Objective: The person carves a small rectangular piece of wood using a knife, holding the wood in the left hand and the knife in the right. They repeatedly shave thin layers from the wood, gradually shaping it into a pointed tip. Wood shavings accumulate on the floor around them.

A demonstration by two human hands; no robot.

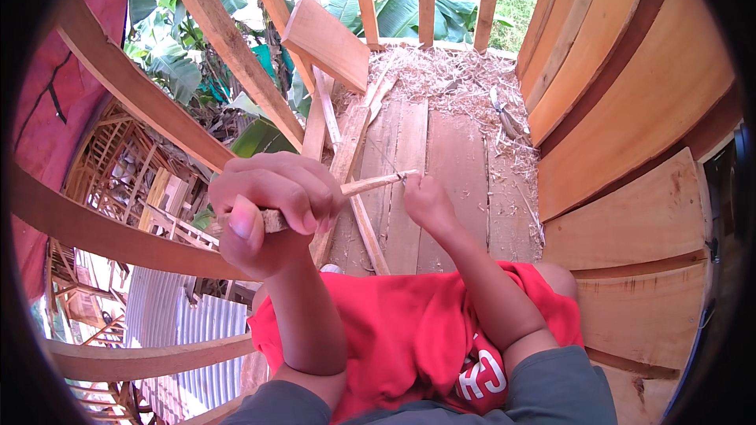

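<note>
My left hand (276, 208), raised in front of me, is closed round the thick end of a rough wooden stick (368, 185). The stick points right and narrows toward its far end. There my right hand (429, 203) is closed in a fist, close against the tip. A small dark band crosses the stick beside those fingers, and a thin dark line (384, 156) runs from it up and to the left; whether it is cord or wire I cannot tell. What lies inside the right fist is hidden. Red cloth (378, 315) covers my lap below both hands.
Wood shavings (449, 75) heap on the plank floor (457, 149) at the far end. A board (327, 43) and long wooden strips (350, 149) lean at the left. Wooden slats (228, 47) line the left side; a plank wall (630, 102) closes the right. Large leaves (398, 12) show outside.
</note>
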